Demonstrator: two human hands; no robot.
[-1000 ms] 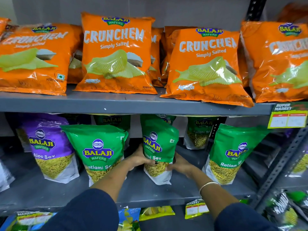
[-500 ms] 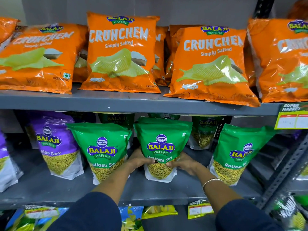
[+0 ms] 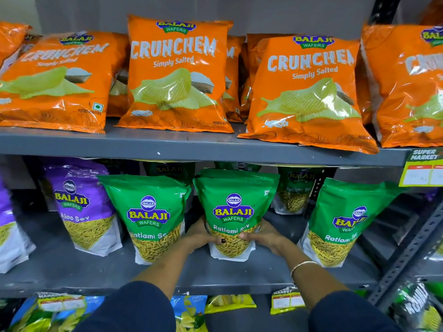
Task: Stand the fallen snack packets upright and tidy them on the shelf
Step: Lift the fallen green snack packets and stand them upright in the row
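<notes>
1. Two hands grip one green Ratlami Sev packet (image 3: 233, 212) on the middle shelf (image 3: 100, 271), one on each side of its lower half.
2. The left hand (image 3: 203, 237) is pressed against the packet's left edge, with its thumb lying across the clear window at the front; the nail is dark.
3. The right hand (image 3: 262, 236) is pressed against the right edge, with its thumb also on the front. The two thumbs nearly meet.
4. A thin bangle (image 3: 302, 265) sits on the right wrist, and both forearms come out of dark blue sleeves (image 3: 134, 307).
5. The held packet stands upright, its base on the shelf and its printed face towards the camera.
6. Just to its left stands a second green packet (image 3: 148, 216), upright and tilted slightly; the left forearm crosses its lower right corner.
7. Further left is a purple Aloo Sev packet (image 3: 79, 207), also upright.
8. A third green packet (image 3: 345, 224) stands to the right of the held one, apart from it and leaning.
9. More green packets (image 3: 296, 190) stand behind, in shadow.
10. Orange Crunchem packets (image 3: 177, 73) line the upper shelf (image 3: 191, 148), leaning back in a row.
11. A yellow and green price label (image 3: 424, 168) hangs at the upper shelf's right end.
</notes>
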